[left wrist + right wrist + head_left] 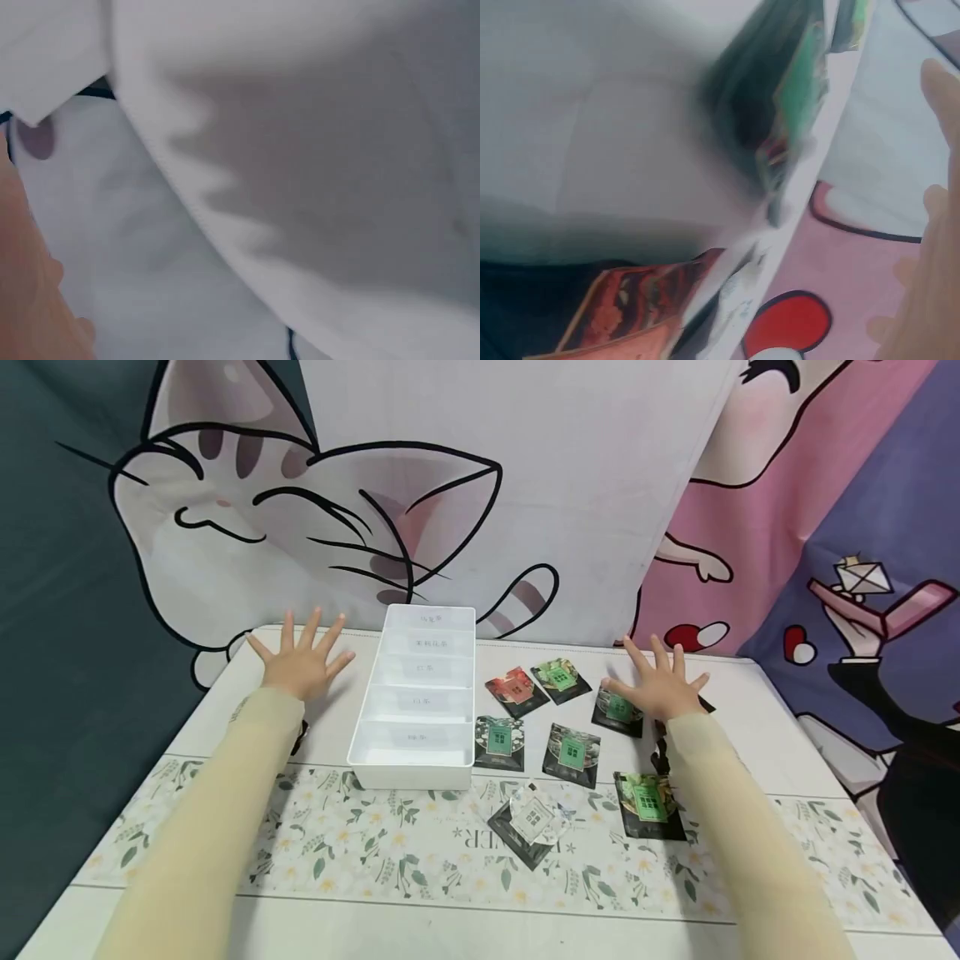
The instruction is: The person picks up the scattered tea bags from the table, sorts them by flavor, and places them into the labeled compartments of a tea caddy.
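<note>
My left hand (pixel 303 664) is held with fingers spread, left of a white compartment box (pixel 412 777). It holds nothing; in the left wrist view its edge (pixel 34 285) shows at the left, and a finger-shaped shadow falls on the white tabletop. Fingers also spread, my right hand (pixel 660 687) is beside a black sachet with a green label (pixel 618 712) and grips nothing. Left of it lie a red sachet (pixel 517 692) and a bright green one (pixel 561 680). Other sachets under the right hand and forearm are partly hidden. The right wrist view shows a blurred green-labelled sachet (pixel 799 90) and a red one (pixel 634 304).
Labelled compartments run front to back in the box. More sachets lie right of it: two dark ones (pixel 498 743), a white-topped one (pixel 531 822) near the front and a green one (pixel 648 806). A cartoon cloth (pixel 570 502) hangs behind the table.
</note>
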{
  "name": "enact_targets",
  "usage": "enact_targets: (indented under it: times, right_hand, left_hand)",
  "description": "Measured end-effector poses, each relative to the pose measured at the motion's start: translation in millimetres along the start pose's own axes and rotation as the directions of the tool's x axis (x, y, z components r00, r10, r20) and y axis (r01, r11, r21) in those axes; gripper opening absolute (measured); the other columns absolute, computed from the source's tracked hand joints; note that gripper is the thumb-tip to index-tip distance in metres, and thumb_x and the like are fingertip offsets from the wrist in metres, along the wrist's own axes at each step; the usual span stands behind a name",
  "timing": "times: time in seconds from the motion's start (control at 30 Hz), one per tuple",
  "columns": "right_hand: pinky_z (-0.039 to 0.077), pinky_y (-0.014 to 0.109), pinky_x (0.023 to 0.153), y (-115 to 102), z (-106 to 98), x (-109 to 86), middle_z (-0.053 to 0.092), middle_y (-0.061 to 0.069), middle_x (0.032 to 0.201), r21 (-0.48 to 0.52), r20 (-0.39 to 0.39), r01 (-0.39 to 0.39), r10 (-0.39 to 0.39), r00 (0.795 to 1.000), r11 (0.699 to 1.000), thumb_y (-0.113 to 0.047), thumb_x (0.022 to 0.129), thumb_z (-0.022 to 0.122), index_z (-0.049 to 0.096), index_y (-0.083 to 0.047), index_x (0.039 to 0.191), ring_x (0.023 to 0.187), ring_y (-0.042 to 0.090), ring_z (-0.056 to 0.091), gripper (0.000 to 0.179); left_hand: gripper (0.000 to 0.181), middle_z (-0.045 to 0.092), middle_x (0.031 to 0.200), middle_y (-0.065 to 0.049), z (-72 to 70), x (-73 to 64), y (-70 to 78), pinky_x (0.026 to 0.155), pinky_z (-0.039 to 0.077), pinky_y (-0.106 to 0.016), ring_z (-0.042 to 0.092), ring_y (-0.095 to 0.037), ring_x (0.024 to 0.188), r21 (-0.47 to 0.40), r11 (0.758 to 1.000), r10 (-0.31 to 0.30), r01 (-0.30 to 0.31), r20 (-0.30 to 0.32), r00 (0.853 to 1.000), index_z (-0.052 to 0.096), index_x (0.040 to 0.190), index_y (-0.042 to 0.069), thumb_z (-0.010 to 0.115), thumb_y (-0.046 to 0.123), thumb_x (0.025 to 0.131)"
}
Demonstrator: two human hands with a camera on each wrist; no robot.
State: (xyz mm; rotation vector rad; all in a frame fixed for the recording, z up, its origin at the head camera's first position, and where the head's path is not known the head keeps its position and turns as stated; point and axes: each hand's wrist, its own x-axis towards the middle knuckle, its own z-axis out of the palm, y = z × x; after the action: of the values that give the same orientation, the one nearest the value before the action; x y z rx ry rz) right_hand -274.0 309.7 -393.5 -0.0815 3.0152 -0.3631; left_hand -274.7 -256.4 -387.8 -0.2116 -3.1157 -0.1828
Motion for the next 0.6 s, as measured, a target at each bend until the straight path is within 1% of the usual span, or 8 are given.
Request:
enact_targets:
  times: [0.13,0.27,0.33,0.4,0.43,0.5,0.6]
  right_hand:
    - [-0.012,0.091,0.092,-7.9,-4.3,-10.0,-0.012,0.019,0.168,0.009,-0.018,0.028,-0.028,0.999,1.0,-0.075,0.092,0.049,0.003,-0.035,0.164,0.148,0.055,-0.016,0.094]
    - [-0.009,0.091,0.096,-18.1,-8.5,-22.1,-0.013,0.014,0.169,0.026,-0.042,0.054,-0.053,0.998,0.998,-0.075,0.093,0.049,0.006,-0.035,0.164,0.149,0.053,-0.015,0.093]
    - [-0.006,0.09,0.099,-23.5,-9.8,-28.8,-0.012,0.013,0.17,0.051,-0.061,0.071,-0.068,0.996,0.996,-0.073,0.094,0.05,0.007,-0.035,0.164,0.15,0.051,-0.013,0.091]
    - [0.0,0.088,0.102,-29.4,-10.2,-35.7,-0.005,0.016,0.17,0.073,-0.091,0.099,-0.093,0.992,0.992,-0.066,0.096,0.054,0.012,-0.03,0.165,0.151,0.052,-0.003,0.089]
    - [0.004,0.087,0.104,-32.6,-10.1,-39.5,0.0,0.019,0.169,0.084,-0.104,0.114,-0.105,0.989,0.99,-0.064,0.097,0.056,0.014,-0.026,0.165,0.151,0.052,0.004,0.088]
    - [0.015,0.082,0.108,-39.8,-9.5,-47.6,0.013,0.025,0.166,0.121,-0.122,0.149,-0.135,0.983,0.981,-0.053,0.099,0.06,0.022,-0.017,0.164,0.148,0.052,0.018,0.083]
    - [0.029,0.073,0.108,-50.1,-7.1,-59.8,0.03,0.03,0.156,0.187,-0.133,0.193,-0.17,0.976,0.963,-0.039,0.1,0.064,0.033,-0.006,0.158,0.139,0.051,0.035,0.074]
  left_hand:
    - [0.074,-0.005,0.17,-0.013,-5.9,-7.2,3.6,0.094,-0.023,-0.084,-0.027,-0.043,0.148,-0.026,0.999,0.037,-0.038,-0.041,0.998,0.001,0.165,0.031,0.026,0.067,0.104]
    - [0.076,-0.003,0.17,-0.013,-13.0,-16.9,11.6,0.095,-0.021,-0.085,-0.025,-0.043,0.149,-0.04,0.996,0.08,-0.083,-0.067,0.995,-0.001,0.165,0.03,0.026,0.066,0.104]
    - [0.076,-0.005,0.17,-0.012,-16.1,-22.2,16.5,0.097,-0.021,-0.084,-0.024,-0.042,0.149,-0.034,0.994,0.101,-0.103,-0.069,0.993,-0.004,0.164,0.03,0.026,0.066,0.104]
    - [0.076,-0.007,0.17,-0.01,-18.9,-27.5,21.6,0.098,-0.022,-0.082,-0.025,-0.039,0.15,-0.027,0.992,0.122,-0.124,-0.069,0.99,-0.005,0.164,0.031,0.026,0.065,0.104]
    - [0.076,-0.008,0.17,-0.009,-20.2,-30.2,24.1,0.099,-0.023,-0.081,-0.025,-0.038,0.15,-0.027,0.991,0.133,-0.135,-0.069,0.989,-0.005,0.164,0.03,0.027,0.065,0.105]
    - [0.076,-0.009,0.17,-0.007,-22.7,-35.7,29.2,0.1,-0.024,-0.079,-0.025,-0.036,0.151,-0.029,0.988,0.151,-0.153,-0.07,0.986,-0.004,0.164,0.03,0.03,0.063,0.105]
    - [0.076,-0.005,0.171,-0.008,-24.3,-42.9,35.0,0.103,-0.019,-0.08,-0.019,-0.036,0.153,-0.029,0.983,0.177,-0.18,-0.082,0.981,0.002,0.165,0.027,0.035,0.06,0.106]
